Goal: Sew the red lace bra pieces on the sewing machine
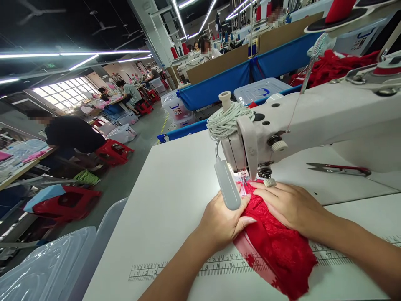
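Note:
A piece of red lace fabric (277,246) lies on the white sewing table (169,196), its far end under the presser foot of a white sewing machine (313,121). My left hand (224,221) rests on the fabric's left edge, its fingers curled and pinching the lace beside a grey lamp arm (227,184). My right hand (290,205) lies flat on the fabric just right of the needle, fingers stretched out and pressing the cloth down.
Red-handled thread snips (340,169) lie on the table behind the machine arm. A ruler strip (175,269) is printed along the table's near edge. Clear plastic lids (46,267) sit at lower left. Other workers sit at benches left and behind, among red stools (112,151).

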A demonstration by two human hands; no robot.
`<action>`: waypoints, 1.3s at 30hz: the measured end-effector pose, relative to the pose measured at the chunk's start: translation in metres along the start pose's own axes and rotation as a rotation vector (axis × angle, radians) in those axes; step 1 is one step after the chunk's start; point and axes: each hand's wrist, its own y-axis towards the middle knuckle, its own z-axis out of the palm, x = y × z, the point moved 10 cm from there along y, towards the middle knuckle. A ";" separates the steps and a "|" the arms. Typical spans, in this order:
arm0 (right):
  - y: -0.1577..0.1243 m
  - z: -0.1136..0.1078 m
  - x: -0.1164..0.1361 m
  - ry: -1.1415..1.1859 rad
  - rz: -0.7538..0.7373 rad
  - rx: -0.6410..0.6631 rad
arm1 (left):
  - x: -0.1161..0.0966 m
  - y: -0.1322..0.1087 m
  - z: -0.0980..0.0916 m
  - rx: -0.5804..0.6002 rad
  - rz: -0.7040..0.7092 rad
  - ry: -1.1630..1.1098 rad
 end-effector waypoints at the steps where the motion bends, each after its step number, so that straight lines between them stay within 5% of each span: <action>1: 0.000 0.000 0.000 0.003 0.002 -0.002 | 0.000 -0.001 0.000 -0.006 0.001 0.005; 21: 0.003 0.001 -0.002 -0.008 0.007 0.033 | -0.004 0.005 -0.011 -0.062 -0.014 -0.006; 39: 0.005 0.006 -0.008 0.008 0.039 0.088 | 0.001 0.002 0.004 0.008 -0.025 -0.015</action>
